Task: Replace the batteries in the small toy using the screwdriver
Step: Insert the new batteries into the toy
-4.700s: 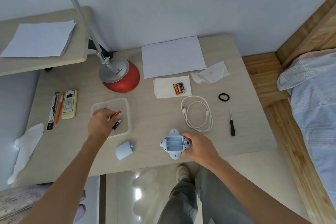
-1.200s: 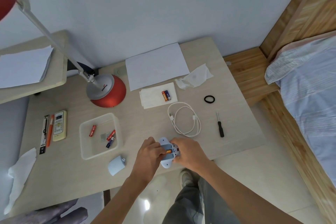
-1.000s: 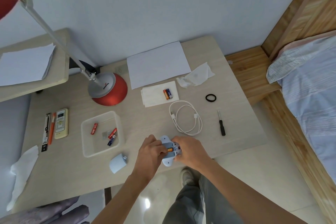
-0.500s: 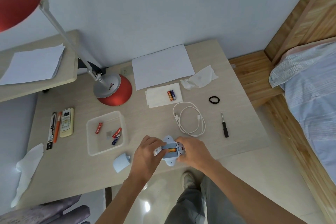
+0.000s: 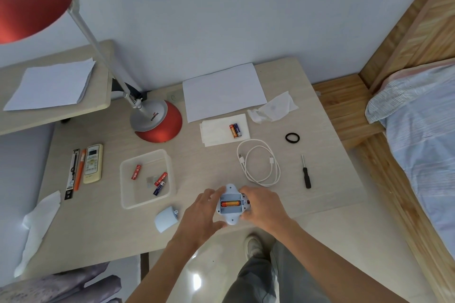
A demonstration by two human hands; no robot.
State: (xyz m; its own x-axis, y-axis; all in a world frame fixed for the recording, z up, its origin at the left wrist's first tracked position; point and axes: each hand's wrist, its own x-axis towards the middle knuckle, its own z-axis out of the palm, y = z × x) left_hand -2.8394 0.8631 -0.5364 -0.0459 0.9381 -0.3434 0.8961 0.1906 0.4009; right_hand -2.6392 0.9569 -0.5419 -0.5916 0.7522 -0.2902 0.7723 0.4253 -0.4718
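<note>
The small pale-blue toy (image 5: 231, 219) lies belly-up at the desk's front edge with its battery bay uncovered. One orange battery (image 5: 230, 203) sits in the bay. My right hand (image 5: 262, 206) grips the toy's right side. My left hand (image 5: 200, 213) is at the toy's left edge with its fingers spread and nothing in them. Two fresh batteries (image 5: 235, 130) rest on a white napkin (image 5: 216, 131). The black-handled screwdriver (image 5: 306, 172) lies to the right, apart from both hands. The blue battery cover (image 5: 166, 219) sits left of the toy.
A clear plastic tray (image 5: 128, 200) holds three used batteries. A coiled white cable (image 5: 259, 166), a black hair band (image 5: 292, 137), a red lamp base (image 5: 158, 122), a remote (image 5: 92, 163), pens (image 5: 75, 171), paper sheet (image 5: 222, 92) and tissues (image 5: 273, 108) lie around. A bed stands at right.
My left hand pressed the orange battery into the bay, then drew back to the left with its fingers spread. One battery has gone from the napkin since the oldest frame.
</note>
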